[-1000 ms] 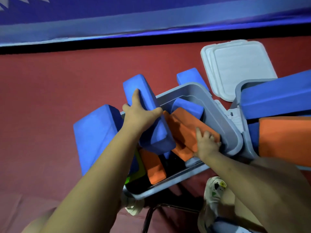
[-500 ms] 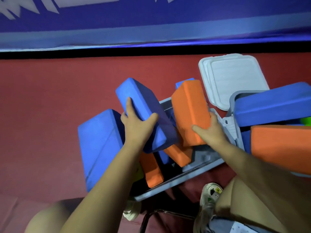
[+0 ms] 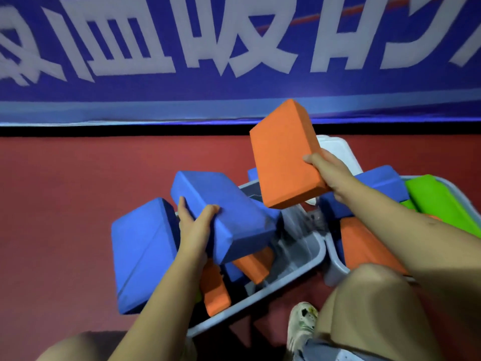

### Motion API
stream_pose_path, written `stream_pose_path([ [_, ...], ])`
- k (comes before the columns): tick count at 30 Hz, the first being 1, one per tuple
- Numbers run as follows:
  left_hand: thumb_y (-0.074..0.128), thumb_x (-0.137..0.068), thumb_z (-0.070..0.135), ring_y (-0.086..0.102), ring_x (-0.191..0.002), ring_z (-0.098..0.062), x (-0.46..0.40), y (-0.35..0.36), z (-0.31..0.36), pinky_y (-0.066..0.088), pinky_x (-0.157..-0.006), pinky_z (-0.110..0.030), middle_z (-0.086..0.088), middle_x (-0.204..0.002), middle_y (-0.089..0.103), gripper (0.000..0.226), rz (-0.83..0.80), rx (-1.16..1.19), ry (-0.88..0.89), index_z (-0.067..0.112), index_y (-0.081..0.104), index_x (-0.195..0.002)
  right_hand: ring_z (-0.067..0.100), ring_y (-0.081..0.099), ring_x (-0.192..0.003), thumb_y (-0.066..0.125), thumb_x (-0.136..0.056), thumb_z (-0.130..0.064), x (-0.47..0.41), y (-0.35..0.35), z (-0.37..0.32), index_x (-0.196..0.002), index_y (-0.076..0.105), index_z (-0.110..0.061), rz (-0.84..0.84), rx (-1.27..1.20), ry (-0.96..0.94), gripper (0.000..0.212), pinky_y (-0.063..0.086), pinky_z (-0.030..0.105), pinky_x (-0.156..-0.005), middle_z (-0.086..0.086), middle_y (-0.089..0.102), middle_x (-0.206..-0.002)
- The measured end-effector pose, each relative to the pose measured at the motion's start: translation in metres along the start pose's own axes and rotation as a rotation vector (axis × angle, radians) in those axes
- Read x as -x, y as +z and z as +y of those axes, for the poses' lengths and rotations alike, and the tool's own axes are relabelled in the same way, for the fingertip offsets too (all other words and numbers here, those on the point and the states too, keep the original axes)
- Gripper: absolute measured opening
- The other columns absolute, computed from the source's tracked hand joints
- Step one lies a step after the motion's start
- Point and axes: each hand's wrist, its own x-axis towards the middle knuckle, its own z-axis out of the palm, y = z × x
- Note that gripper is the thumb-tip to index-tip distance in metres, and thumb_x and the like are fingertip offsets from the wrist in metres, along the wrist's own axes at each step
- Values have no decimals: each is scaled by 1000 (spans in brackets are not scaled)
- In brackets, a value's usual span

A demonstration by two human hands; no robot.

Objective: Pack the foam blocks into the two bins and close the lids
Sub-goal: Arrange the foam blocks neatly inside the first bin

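foam blocks are mostly in or around the two grey plastic bins, but nothing is packed neatly yet. my right hand [image 3: 329,169] grips a flat orange foam block [image 3: 283,155] by its lower right corner and holds it in the air above the bins, tilted. my left hand [image 3: 194,222] wraps the near end of a long blue foam block [image 3: 221,212], which leans over the rim of the left bin [image 3: 294,272]. that bin holds a jumble of smaller orange and blue pieces lying askew, and a big blue foam slab [image 3: 141,254] stands against its outer left side. the right bin [image 3: 334,267] is piled with blue, orange and green foam [image 3: 440,201] rising over its rim. a white plastic lid [image 3: 341,152] lies on the red floor behind, so both bins are open. i judge the task roughly half done: settling the blocks and closing the lids remain.
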Motion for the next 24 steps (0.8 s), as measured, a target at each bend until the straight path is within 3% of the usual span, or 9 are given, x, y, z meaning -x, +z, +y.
stream_pose_path([
  [3,73,-54,44,45,-124,-23,-15,22,-9,42,-103,-48,7,-145,30,108,-52,-28,-20,55,9,-141,5,59,-77,61,-86,-30,-20,-17,-11,-111,61,-27,118,-73,-57,26,45,22,-63,-9,65,-93],
  [5,76,-53,38,51,-119,-27,-30,40,-22,47,-97,-52,4,-144,36,107,-130,33,-58,57,14,-138,6,60,-74,59,-86,-32,-36,-28,-12,-111,62,-25,153,-184,-13,26,47,23,-62,-10,66,-88],
  [9,77,-58,16,62,-109,-26,-59,86,-39,53,-91,-50,0,-134,55,100,-267,296,-174,45,26,-140,11,68,-73,51,-91,-41,-67,-45,0,-103,65,-22,-17,-435,215,26,53,30,-75,-6,73,-81],
  [12,79,-57,9,62,-110,-28,-86,119,-47,52,-91,-51,-3,-138,53,119,-342,374,-282,38,9,-148,15,66,-76,50,-90,-42,-90,-49,24,-107,63,-20,-140,-426,370,31,50,35,-85,-1,73,-84],
  [16,60,-83,-4,60,-104,-22,-121,156,-61,51,-85,-41,1,-142,47,109,-346,397,-373,43,-13,-147,21,65,-76,50,-89,-43,-111,-46,59,-97,65,-17,-253,-411,538,30,48,36,-78,3,73,-78],
  [19,52,-87,-6,60,-90,-14,-136,181,-72,49,-73,-31,-1,-137,54,98,-368,385,-378,45,-4,-148,21,62,-81,50,-89,-41,-130,-50,76,-96,65,-16,-253,-430,582,30,48,37,-78,4,73,-77],
  [22,50,-88,-5,62,-83,-11,-149,199,-79,53,-84,-27,-4,-135,56,91,-433,382,-372,45,5,-149,20,62,-84,47,-90,-40,-152,-59,90,-100,64,-16,-257,-434,588,31,49,36,-80,3,72,-82],
  [24,47,-88,-8,66,-86,-11,-159,206,-85,56,-73,-27,-2,-128,58,89,-463,432,-363,41,7,-150,18,63,-85,44,-91,-38,-163,-62,99,-103,64,-16,-276,-450,581,32,48,36,-83,3,71,-87],
])
